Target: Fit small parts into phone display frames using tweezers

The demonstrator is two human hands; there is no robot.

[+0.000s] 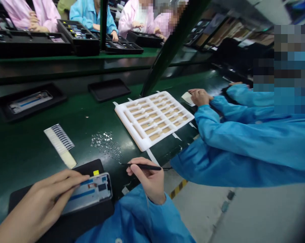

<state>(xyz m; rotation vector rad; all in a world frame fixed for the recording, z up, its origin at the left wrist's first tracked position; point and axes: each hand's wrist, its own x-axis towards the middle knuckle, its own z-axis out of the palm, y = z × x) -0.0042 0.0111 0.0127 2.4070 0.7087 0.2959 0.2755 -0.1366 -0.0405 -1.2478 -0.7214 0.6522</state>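
My left hand [45, 199] rests on a phone frame [91, 192] that lies in a black tray [91, 216] at the near edge of the green bench; its fingers are stretched flat along the frame. My right hand [148, 179] pinches black tweezers [142, 166] that point left. Just beyond the tweezers' tip lies a scatter of several tiny silvery parts [106, 143]. A white moulded tray [154, 118] with rows of tan parts sits further right.
A barcode label strip [60, 143] lies to the left. Black trays [28, 101] [109, 89] sit further back on the bench. A co-worker in a blue sleeve [243, 135] leans in on the right, a hand [200, 97] by the white tray. People in pink and blue work across.
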